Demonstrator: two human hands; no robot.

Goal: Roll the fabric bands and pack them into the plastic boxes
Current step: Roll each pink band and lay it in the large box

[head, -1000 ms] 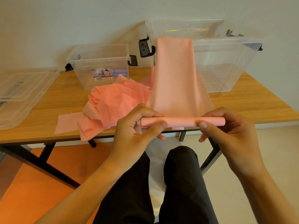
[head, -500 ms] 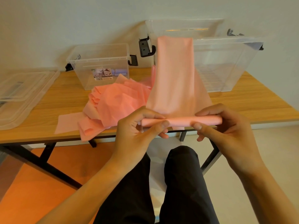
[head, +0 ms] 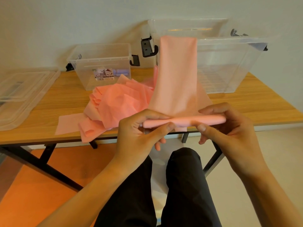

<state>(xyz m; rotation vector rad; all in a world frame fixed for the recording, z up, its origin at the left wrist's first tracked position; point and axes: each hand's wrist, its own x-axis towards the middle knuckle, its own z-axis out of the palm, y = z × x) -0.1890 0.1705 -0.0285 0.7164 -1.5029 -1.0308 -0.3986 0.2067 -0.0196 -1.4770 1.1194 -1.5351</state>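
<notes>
A long pink fabric band [head: 176, 76] hangs over the rim of the large clear plastic box [head: 227, 66] and runs down to my hands. Its near end is wound into a thin roll [head: 183, 121] held level over the table's front edge. My left hand [head: 139, 133] pinches the roll's left end and my right hand [head: 229, 128] grips its right end. A loose heap of pink bands [head: 118, 105] lies on the table to the left. The small clear box [head: 103, 66] stands behind the heap with a pale purple roll inside.
The wooden table [head: 255, 102] has black legs. Two clear lids [head: 21, 94] lie stacked at its far left. A white wall runs behind the boxes. My knees in dark trousers [head: 185, 185] are below the table edge, above orange and pale floor.
Both hands have turned the roll a little further, so it is slightly thicker. My right hand's fingers have curled over the top of the roll. The hanging band is slightly shorter.
</notes>
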